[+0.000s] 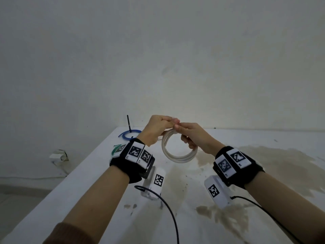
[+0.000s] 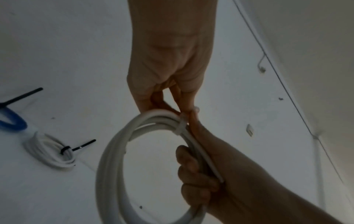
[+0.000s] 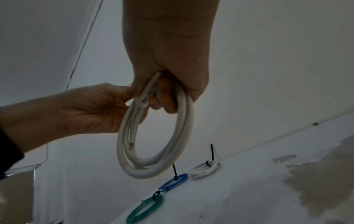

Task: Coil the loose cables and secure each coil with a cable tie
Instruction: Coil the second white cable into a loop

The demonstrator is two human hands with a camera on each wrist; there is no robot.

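Both hands are holding a white cable coil (image 1: 176,150) up in the air above the white table (image 1: 246,217), near its far edge. The right hand (image 1: 194,138) is gripping the coil at about 2 o'clock on the ring, fingers curled round the strands, with the long tail of a white cable tie (image 2: 182,125) running down along its palm. The left hand (image 1: 158,128) is pinching at the tie's head at 12 o'clock on the ring; its fingertips are meeting the right thumb there, and the head camera is not showing the tie itself, since the knuckles are covering it. In the left wrist view the band is wrapping the strands, though whether it is pulled fully tight is hard to tell.

On the table at 11 o'clock from the hands, a blue coil (image 3: 175,181) is lying with a black tie sticking up; the left wrist is hiding most of it in the head view. Just beside it, a smaller white coil (image 3: 204,170) with a black tie and a green coil (image 3: 145,209) are lying, the green one partly cut off. Brown stains (image 1: 290,166) are spreading over the tabletop at 3 o'clock.
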